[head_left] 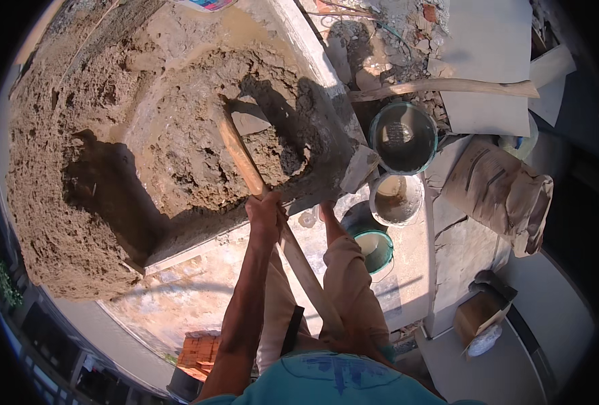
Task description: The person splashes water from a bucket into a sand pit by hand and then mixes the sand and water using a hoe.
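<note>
My left hand point(265, 211) is closed around the middle of a long wooden handle point(241, 152), which slants from my right hip up to the wet mortar. At its far end sits a hoe blade point(250, 119), smeared grey and partly sunk in the mix. My right hand point(352, 335), in shadow against my trousers, grips the near end of the handle. Lumpy wet mortar point(193, 152) fills the corner of a low-walled mixing bed, with watery patches at the back. Drier sandy material point(51, 228) is heaped along the left.
Right of the bed stand a large dark bucket point(404, 136), a whitish bucket point(396, 200) and a green-rimmed bucket point(374, 251). A paper sack point(499, 195) lies beyond them. A wooden pole point(446, 87) crosses rubble and a pale board. Bricks point(198, 352) are stacked behind me at left.
</note>
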Demonstrator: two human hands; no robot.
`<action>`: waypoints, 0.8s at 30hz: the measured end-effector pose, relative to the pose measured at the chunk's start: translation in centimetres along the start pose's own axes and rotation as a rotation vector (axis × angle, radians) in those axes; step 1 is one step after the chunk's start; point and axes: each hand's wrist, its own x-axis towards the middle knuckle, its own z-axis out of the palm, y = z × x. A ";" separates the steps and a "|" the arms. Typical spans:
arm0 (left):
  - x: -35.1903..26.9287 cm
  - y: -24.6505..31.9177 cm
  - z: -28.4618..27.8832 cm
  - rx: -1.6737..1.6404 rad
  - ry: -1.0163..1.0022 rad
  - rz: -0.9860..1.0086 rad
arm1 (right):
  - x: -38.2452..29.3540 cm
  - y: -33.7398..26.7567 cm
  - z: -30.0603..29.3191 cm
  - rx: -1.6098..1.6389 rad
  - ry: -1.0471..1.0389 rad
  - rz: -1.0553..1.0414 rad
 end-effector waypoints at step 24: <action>0.8 3.6 2.4 0.022 -0.084 0.061 | 1.2 -0.1 -1.7 0.002 0.033 -0.063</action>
